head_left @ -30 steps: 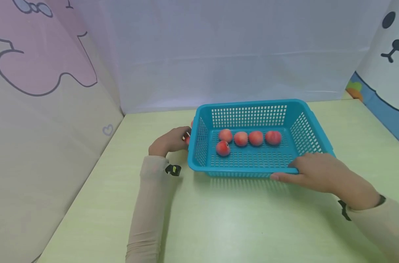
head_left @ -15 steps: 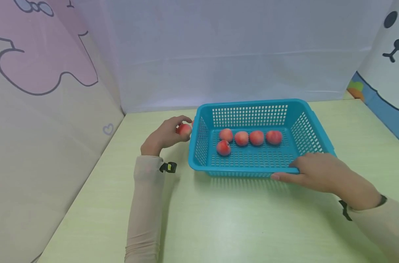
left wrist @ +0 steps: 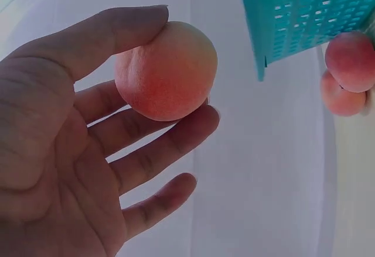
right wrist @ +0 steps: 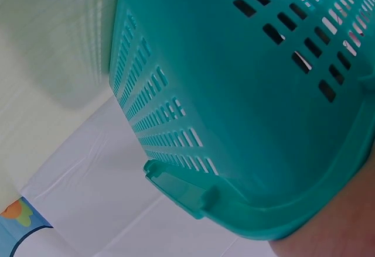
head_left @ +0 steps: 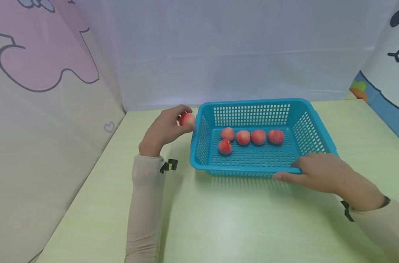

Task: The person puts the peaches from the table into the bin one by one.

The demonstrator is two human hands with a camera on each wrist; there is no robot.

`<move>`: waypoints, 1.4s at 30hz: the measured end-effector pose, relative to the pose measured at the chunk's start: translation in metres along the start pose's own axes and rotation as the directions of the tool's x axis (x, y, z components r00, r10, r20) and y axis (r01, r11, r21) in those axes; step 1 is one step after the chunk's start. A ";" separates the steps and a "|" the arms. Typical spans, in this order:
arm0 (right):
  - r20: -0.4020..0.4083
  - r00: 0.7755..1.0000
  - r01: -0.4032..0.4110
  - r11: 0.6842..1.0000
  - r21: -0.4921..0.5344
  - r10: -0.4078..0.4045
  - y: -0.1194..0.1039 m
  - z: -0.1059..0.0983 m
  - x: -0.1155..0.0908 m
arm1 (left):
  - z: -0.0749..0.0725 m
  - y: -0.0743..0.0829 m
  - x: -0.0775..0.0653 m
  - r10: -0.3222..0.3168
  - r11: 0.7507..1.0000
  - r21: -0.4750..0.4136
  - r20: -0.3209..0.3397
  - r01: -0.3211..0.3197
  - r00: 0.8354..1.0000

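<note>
My left hand pinches a peach between thumb and fingers, raised beside the left end of a blue plastic basket. The left wrist view has this peach against the thumb, its red-to-yellow skin showing; the little finger stands apart from it. My right hand grips the basket's near rim toward the right corner, thumb outside and fingers over the inner side. Several peaches lie on the basket floor, toward its left and middle.
In the left wrist view two more peaches lie outside, close to the basket wall. The pale green tabletop meets a white backdrop behind the basket. A patterned sheet hangs on the left.
My left hand has lifted the peach from beside the basket's left wall, bringing it up and away from me to about rim level. My right hand keeps its grip on the rim.
</note>
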State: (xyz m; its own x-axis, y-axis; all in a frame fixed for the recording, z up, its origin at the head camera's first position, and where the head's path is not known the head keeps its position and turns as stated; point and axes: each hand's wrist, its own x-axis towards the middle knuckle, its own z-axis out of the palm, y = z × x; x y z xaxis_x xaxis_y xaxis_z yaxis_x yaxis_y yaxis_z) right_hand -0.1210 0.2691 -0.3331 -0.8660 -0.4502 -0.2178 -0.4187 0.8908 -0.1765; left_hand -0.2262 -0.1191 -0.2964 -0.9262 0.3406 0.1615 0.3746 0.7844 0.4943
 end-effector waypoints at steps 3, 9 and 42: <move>0.001 1.000 -0.005 1.000 0.004 0.005 0.000 0.000 -0.001 | -0.002 0.009 0.000 0.061 0.998 0.030 -0.045 -0.060 0.997; -0.017 1.000 -0.003 1.000 0.002 0.003 0.000 0.000 -0.002 | -0.003 0.030 -0.001 0.201 0.976 0.105 -0.100 -0.191 0.974; -0.048 0.999 0.000 1.000 -0.006 0.000 -0.002 0.003 0.000 | 0.014 0.073 -0.015 0.308 0.951 0.042 -0.038 -0.307 0.951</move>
State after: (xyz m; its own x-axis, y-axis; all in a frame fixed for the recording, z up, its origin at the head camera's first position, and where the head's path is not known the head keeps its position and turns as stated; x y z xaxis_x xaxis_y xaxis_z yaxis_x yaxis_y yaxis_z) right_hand -0.1194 0.2676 -0.3354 -0.8781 -0.4467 -0.1717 -0.4200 0.8913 -0.1709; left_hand -0.1845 -0.0596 -0.2751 -0.7666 0.5457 0.3384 0.6419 0.6633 0.3846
